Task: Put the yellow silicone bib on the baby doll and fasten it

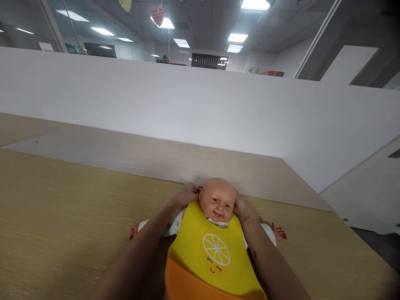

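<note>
Your left hand point(186, 194) and right hand point(240, 207) flank the doll point(218, 202) at its neck, fingers curled; what they grip cannot be told. The bib point(209, 250) covers its chest on the bench point(62, 208).

I have the doll point(217, 200) lying on its back on the surface point(62, 216), low at 6 o'clock in my view, head pointing to 12. The bib point(212, 250) lies on its chest, at 6 o'clock from the head. My left hand point(187, 193) is against the head at 9 o'clock, my right hand point(239, 206) at 3 o'clock. A partition wall point(187, 104) stands behind the surface at 12.
</note>
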A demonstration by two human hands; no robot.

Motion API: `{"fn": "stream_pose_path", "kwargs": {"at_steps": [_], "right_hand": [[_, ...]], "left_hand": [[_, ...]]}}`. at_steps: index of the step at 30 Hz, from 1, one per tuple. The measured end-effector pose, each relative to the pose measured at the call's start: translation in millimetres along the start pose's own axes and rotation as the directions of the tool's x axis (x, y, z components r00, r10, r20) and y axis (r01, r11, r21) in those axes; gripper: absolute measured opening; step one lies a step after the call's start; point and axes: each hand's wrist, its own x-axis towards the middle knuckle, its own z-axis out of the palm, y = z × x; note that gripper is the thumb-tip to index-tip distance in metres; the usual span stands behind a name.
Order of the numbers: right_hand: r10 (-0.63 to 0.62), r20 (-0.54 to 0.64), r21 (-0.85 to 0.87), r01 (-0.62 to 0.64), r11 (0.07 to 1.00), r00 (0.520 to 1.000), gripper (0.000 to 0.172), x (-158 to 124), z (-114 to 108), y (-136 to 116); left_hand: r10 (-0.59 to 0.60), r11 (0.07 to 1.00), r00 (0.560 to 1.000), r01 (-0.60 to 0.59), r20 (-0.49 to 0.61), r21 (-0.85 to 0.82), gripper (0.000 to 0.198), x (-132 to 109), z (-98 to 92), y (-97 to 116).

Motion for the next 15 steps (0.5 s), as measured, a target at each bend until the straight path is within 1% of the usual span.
{"fn": "stream_pose_path", "kwargs": {"at_steps": [3,5,6,11,15], "right_hand": [[0.092,0.072,0.131,-0.101,0.986,0.993,0.055,6.3,9.1,-6.7],[0.146,0.12,0.197,-0.168,0.966,0.982,0.055,6.5,12.8,-11.4],[0.158,0.126,0.215,-0.182,0.959,0.979,0.053,5.9,14.1,-13.1],[0.101,0.061,0.236,-0.112,0.965,0.993,0.042,5.4,17.9,-11.3],[0.054,0.022,0.213,-0.058,0.975,0.998,0.044,10.4,17.5,-3.4]], "left_hand": [[-0.031,0.997,0.999,0.029,0.02,0.07,0.013,-1.0,-2.9,-5.1],[-0.047,0.996,0.998,0.044,0.036,0.077,0.014,0.2,-3.5,-10.1],[-0.049,0.996,0.998,0.046,0.046,0.079,0.015,1.3,-3.4,-12.7],[-0.046,0.993,0.997,0.039,0.064,0.11,0.023,7.5,-4.4,-20.8],[-0.075,0.988,0.996,0.066,0.057,0.141,0.031,9.3,-8.1,-23.7]]}}
